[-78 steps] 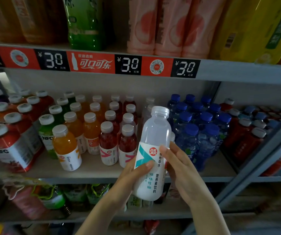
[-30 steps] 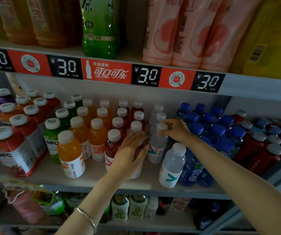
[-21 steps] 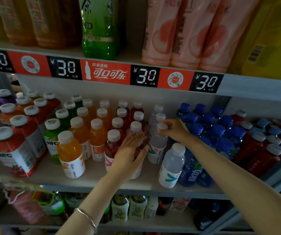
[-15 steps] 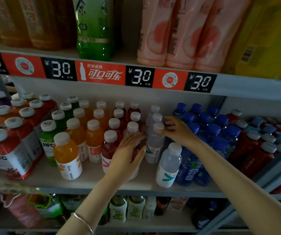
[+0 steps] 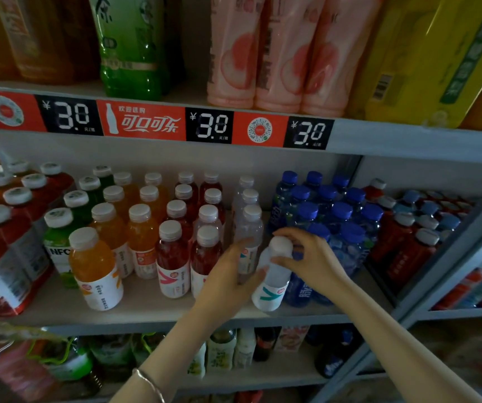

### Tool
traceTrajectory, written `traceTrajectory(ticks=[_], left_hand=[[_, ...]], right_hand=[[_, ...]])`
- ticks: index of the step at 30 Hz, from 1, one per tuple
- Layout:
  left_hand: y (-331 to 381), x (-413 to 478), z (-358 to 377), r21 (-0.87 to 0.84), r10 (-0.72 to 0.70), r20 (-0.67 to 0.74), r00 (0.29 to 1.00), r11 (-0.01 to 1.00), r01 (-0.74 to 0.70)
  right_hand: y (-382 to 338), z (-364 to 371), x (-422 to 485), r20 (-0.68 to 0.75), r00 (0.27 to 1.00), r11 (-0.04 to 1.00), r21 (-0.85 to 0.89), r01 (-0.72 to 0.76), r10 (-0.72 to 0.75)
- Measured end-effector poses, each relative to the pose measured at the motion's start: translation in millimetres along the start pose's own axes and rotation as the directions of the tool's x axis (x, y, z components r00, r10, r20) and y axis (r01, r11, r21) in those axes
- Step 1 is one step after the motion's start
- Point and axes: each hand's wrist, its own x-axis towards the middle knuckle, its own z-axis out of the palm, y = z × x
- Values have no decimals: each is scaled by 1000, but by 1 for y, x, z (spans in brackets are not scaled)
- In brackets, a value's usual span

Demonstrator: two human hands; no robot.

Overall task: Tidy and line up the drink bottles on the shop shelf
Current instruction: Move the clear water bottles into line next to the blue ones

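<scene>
Standing at the front edge of the grey metal shelf [image 5: 146, 306], the clear plastic bottle with a white cap and teal-marked label [image 5: 273, 283] holds a pale, almost colourless drink. Behind it runs a row of matching clear bottles [image 5: 251, 225]. To their left stand white-capped bottles of red drink [image 5: 172, 257] and orange juice bottles [image 5: 91, 257], and to the right are blue-capped water bottles [image 5: 332, 216].

Your right hand [image 5: 312, 260] reaches in from the right, and its fingers [image 5: 292, 231] pinch the cap from above. Your left hand [image 5: 231, 274] lies against the bottle's left side, fingers nearly straight and gripping nothing, thumb touching its shoulder.

Overhead, a red-and-black price strip [image 5: 143, 123] reading 3.0 fronts an upper shelf of tall pink bottles [image 5: 277, 53] and a green bottle [image 5: 129, 48]. The light is dim.
</scene>
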Motion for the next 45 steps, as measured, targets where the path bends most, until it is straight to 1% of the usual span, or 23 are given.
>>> traceTrajectory(ticks=[3,6,8,11,13,15,18,20,22,25,29,31,36,38,41,43,45], left_hand=[[1,-7,3,14,-47,97,994,999,45],[8,-13,4,-68,-83,160,984,993,95],[14,-18,4,-134,-115,190,975,981,142],[28,-26,4,-190,-141,222,965,964,184],[36,-32,5,-265,-147,259,955,940,217],[42,-36,5,-324,-161,300,940,910,259],[46,-42,6,-398,-198,342,918,855,333],[49,-45,5,-444,-220,356,908,815,372],[54,-46,3,-482,-230,366,902,782,395],[54,-45,1,-529,-262,354,898,736,423],[46,-45,2,-552,-281,344,896,712,435],[41,-45,1,-541,-287,347,893,716,440],[29,-41,-1,-463,-271,390,880,769,441],[25,-39,-1,-435,-260,414,872,785,441],[24,-35,-3,-371,-235,450,862,828,420],[27,-31,-8,-296,-219,447,867,879,374],[28,-23,-19,-261,-152,379,913,929,263]], right_hand=[[-14,-14,-6,-132,991,990,138,36,-17],[-30,-28,-9,-251,968,954,281,102,-29],[-41,-34,-11,-312,950,939,319,126,-21],[-54,-40,-17,-364,931,927,347,143,-7],[-56,-42,-18,-374,927,924,365,112,36],[-57,-42,-18,-351,931,922,383,46,99],[-57,-43,-17,-254,957,924,380,-34,140],[-58,-44,-20,-167,973,910,407,-79,160],[-56,-44,-24,-40,980,858,491,-150,194],[-52,-41,-28,140,961,786,554,-275,238],[-47,-28,-34,274,928,758,540,-366,252],[-49,-23,-34,294,921,755,535,-380,255],[-50,-17,-29,284,912,738,539,-407,296],[-49,-14,-28,262,911,740,532,-413,320],[-47,-12,-29,219,922,719,578,-386,319],[-45,-11,-32,194,939,723,600,-343,284],[-43,-7,-33,145,952,747,593,-301,268]])
